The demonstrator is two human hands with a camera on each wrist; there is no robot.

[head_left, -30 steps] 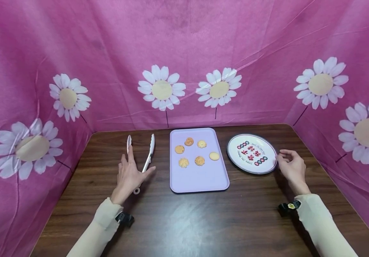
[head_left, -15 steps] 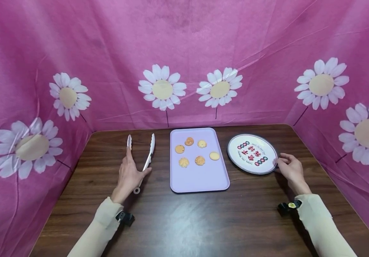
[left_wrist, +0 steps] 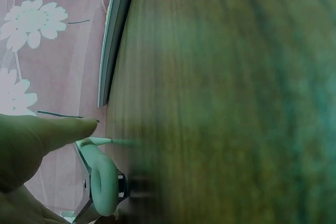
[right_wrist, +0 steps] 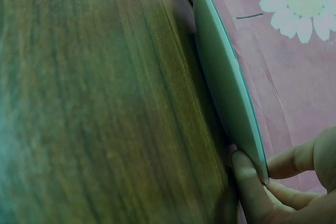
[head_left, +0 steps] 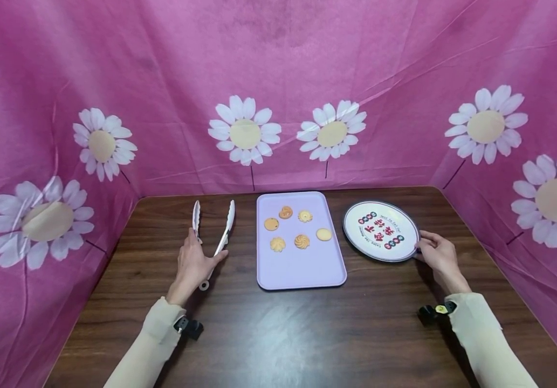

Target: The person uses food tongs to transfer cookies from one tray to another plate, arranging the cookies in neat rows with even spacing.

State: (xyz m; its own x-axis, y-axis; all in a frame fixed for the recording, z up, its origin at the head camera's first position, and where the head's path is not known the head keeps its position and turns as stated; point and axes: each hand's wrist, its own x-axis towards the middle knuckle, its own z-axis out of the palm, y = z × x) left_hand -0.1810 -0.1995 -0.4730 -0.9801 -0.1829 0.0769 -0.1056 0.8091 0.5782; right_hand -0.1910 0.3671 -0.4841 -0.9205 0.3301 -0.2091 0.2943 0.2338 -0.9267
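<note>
Left hand (head_left: 193, 264) resting over the white tongs (head_left: 212, 231) at the left of the tabletop (head_left: 278, 334), fingers and thumb lying around the two arms near the ring end; a firm grip cannot be told. Right hand (head_left: 437, 254) pinching the near right rim of the round printed plate (head_left: 380, 230), thumb under the edge, fingers on top. Between tongs and plate, a lilac tray (head_left: 302, 269) with six cookies (head_left: 301, 242) in its far half.

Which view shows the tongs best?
The head view: the white tongs lie whole, arms spread, under the left hand. The left wrist view shows only their ring end; the right wrist view shows none.
</note>
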